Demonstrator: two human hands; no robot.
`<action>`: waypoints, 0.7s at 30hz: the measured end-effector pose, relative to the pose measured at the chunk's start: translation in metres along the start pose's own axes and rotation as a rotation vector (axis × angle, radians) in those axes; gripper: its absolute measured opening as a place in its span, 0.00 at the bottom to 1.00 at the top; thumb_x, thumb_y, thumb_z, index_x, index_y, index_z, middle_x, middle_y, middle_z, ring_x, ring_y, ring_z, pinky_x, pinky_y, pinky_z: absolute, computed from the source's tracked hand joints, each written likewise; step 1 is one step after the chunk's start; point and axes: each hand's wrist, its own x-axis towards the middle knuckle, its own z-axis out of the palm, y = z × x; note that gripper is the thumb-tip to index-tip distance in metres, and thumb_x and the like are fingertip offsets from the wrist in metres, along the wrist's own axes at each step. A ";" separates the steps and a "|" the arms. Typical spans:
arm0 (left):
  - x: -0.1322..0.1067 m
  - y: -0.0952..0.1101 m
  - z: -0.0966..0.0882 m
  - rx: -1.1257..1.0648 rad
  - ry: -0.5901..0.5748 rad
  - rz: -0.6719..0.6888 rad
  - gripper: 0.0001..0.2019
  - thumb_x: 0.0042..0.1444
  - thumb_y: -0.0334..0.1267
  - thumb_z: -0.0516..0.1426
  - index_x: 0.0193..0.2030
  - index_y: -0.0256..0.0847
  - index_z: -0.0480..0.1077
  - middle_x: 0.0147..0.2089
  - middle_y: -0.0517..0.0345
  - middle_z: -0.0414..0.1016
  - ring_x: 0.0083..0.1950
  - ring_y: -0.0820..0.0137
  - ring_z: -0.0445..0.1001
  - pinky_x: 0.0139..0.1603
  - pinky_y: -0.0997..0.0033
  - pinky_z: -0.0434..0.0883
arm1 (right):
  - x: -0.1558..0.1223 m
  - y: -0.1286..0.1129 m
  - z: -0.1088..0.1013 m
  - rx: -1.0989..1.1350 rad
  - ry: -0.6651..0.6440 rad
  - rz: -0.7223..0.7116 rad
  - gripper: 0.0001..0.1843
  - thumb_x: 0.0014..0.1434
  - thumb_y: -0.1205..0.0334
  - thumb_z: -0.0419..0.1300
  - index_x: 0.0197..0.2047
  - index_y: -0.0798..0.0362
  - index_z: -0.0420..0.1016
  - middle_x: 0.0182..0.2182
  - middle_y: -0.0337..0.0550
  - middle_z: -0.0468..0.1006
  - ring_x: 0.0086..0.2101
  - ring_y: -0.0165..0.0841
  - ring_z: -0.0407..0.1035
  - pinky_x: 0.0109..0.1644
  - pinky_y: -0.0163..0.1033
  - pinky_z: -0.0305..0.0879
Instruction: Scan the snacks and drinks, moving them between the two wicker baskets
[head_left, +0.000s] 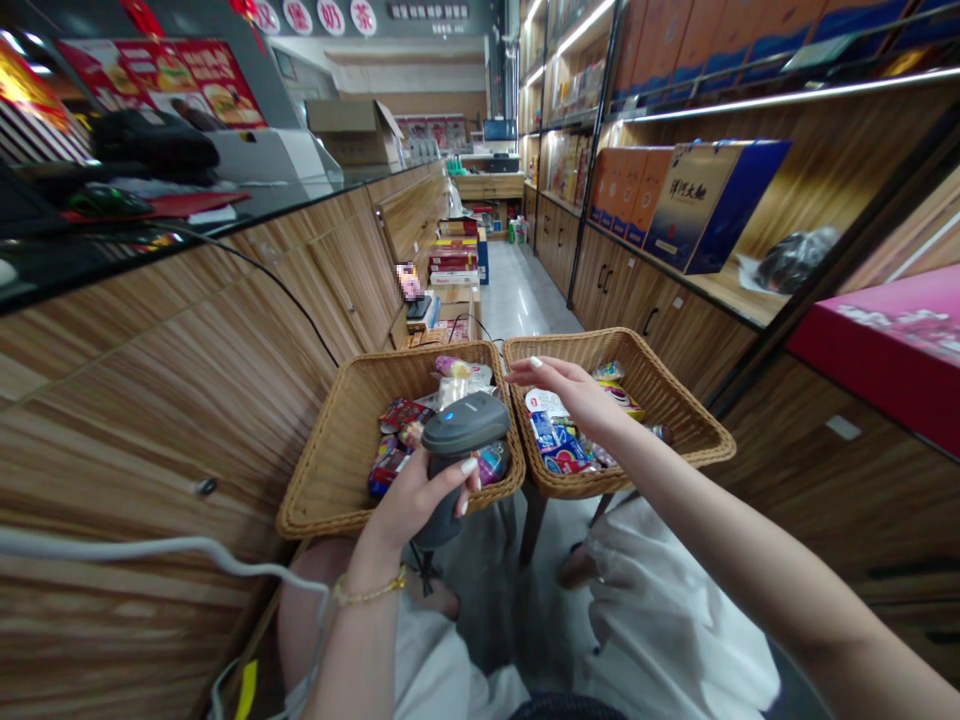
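Note:
My left hand (420,495) is wrapped round the handle of a grey barcode scanner (463,425), whose head points over the left wicker basket (330,470). That basket holds several small snack packets (397,440). My right hand (566,385) hovers over the inner rim of the right wicker basket (675,400), fingers stretched out and slightly curved, with nothing in it. Below it lie several packets, among them a blue and red one (555,445).
A wooden counter (187,380) runs along the left, with a grey cable (150,550) across it. Wooden shelves with blue and orange gift boxes (705,205) line the right. Stacked boxes (454,265) stand in the aisle beyond the baskets. A pink box (885,340) sits at right.

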 end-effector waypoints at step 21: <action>0.003 -0.004 -0.004 0.038 -0.023 0.007 0.13 0.61 0.46 0.62 0.33 0.38 0.72 0.29 0.59 0.76 0.22 0.72 0.69 0.25 0.71 0.68 | 0.050 0.048 -0.185 -1.402 0.103 0.206 0.18 0.56 0.65 0.64 0.50 0.53 0.85 0.50 0.57 0.83 0.53 0.53 0.74 0.58 0.54 0.69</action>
